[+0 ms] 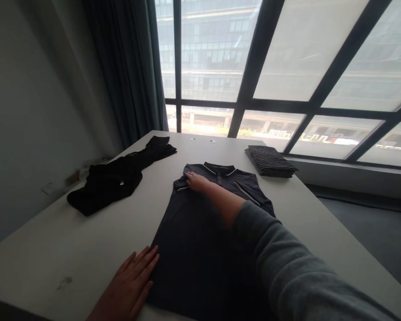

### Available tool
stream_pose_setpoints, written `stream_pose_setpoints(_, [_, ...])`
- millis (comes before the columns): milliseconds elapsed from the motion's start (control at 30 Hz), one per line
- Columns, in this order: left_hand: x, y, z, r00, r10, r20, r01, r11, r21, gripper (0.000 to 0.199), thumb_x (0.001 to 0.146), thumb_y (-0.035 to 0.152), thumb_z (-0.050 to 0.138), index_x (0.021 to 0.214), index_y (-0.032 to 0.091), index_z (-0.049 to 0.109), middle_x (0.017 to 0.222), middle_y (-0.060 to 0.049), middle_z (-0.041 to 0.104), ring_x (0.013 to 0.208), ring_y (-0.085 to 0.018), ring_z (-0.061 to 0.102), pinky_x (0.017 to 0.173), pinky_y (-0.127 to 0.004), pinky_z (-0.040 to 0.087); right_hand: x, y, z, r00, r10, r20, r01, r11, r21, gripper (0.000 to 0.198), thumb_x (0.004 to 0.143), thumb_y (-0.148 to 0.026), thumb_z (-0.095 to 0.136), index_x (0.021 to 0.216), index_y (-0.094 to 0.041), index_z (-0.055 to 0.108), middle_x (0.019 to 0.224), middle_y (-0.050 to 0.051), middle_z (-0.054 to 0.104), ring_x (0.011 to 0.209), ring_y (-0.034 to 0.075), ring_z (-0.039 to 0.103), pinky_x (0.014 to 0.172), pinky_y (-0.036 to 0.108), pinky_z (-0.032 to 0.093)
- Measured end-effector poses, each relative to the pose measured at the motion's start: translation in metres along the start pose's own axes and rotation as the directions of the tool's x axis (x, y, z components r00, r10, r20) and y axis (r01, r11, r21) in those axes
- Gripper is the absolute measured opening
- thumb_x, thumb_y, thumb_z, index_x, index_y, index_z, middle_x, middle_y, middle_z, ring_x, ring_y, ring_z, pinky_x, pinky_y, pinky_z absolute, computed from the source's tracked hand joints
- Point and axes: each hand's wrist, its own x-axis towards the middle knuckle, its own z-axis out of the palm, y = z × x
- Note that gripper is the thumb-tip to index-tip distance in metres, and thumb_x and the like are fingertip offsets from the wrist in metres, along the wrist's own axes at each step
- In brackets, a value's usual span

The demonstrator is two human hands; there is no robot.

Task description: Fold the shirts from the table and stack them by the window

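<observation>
We have the dark polo shirt (pixel 194 240) laid out front up on the desk (pixel 73 240), its long axis running away from us, collar (pixel 222 170) at the far end. And here's the key bit: the sleeve (pixel 180 183) on our left lies right under the right hand (pixel 197 182), which comes all the way across the chest from the other side. That hand is clearly the nearer one to it, fingers close together; whether they pinch any cloth, we can't tell. Down the same edge, close to us, the left hand (pixel 133 274) lies flat, palm down and fingers stretched out, fingertips on the shirt's border, nothing gripped.

Let's count. One polo shirt, with one collar, two sleeves and, as far as we can make out, three buttons (pixel 219 178). Two hands on it. Going outward, one rumpled heap of black clothing (pixel 110 178) to our left, one piece or more we can't say; one folded striped bundle (pixel 270 158) to the right, past the shoulder; two small pale objects (pixel 213 141) near the far edge; and one dark curtain (pixel 127 67) beside the window (pixel 214 58).
</observation>
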Motion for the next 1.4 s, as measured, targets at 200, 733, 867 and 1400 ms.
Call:
stream_pose_setpoints(200, [0.005, 0.002, -0.009, 0.999, 0.023, 0.023, -0.025, 0.998, 0.061, 0.061, 0.101, 0.029, 0.056, 0.160, 0.020, 0.044, 0.164, -0.002, 0.046, 0.149, -0.018, 0.047, 0.120, -0.031, 0.044, 0.040, 0.008, 0.017, 0.991, 0.123, 0.058, -0.122, 0.992, -0.015, 0.079, 0.110, -0.057, 0.029, 0.172, -0.011, 0.015, 0.174, 0.010, 0.001, 0.165, 0.027, 0.005, 0.135, 0.052, 0.011])
stream_pose_setpoints(733, [0.007, 0.003, -0.009, 1.000, 0.008, 0.027, -0.009, 0.999, 0.047, 0.060, 0.102, 0.032, 0.055, 0.159, 0.021, 0.046, 0.164, -0.001, 0.046, 0.150, -0.019, 0.047, 0.120, -0.033, 0.044, 0.041, 0.000, 0.011, 0.959, 0.241, 0.148, -0.246, 0.969, 0.011, 0.075, 0.107, -0.070, 0.024, 0.172, -0.036, 0.009, 0.174, 0.003, -0.012, 0.164, 0.033, -0.007, 0.128, 0.068, 0.000])
stream_pose_setpoints(867, [0.006, 0.002, -0.006, 1.000, 0.005, 0.021, -0.006, 1.000, 0.024, 0.061, 0.103, 0.034, 0.054, 0.162, 0.022, 0.042, 0.162, -0.003, 0.049, 0.146, -0.021, 0.051, 0.117, -0.033, 0.047, 0.028, -0.015, 0.011, 0.988, 0.146, -0.059, -0.149, 0.988, -0.043, 0.075, 0.110, -0.057, 0.027, 0.171, -0.014, 0.025, 0.174, 0.012, -0.002, 0.165, 0.032, -0.003, 0.132, 0.060, -0.001])
stream_pose_setpoints(1400, [0.004, 0.001, -0.004, 1.000, 0.018, 0.019, -0.019, 0.999, 0.039, 0.065, 0.101, 0.033, 0.057, 0.163, 0.022, 0.039, 0.162, -0.002, 0.048, 0.145, -0.020, 0.053, 0.116, -0.032, 0.048, -0.017, -0.030, 0.031, 0.999, -0.017, -0.034, 0.017, 1.000, 0.017, 0.066, 0.110, -0.066, 0.026, 0.171, -0.040, 0.020, 0.175, 0.005, 0.006, 0.164, 0.031, 0.008, 0.133, 0.058, 0.008])
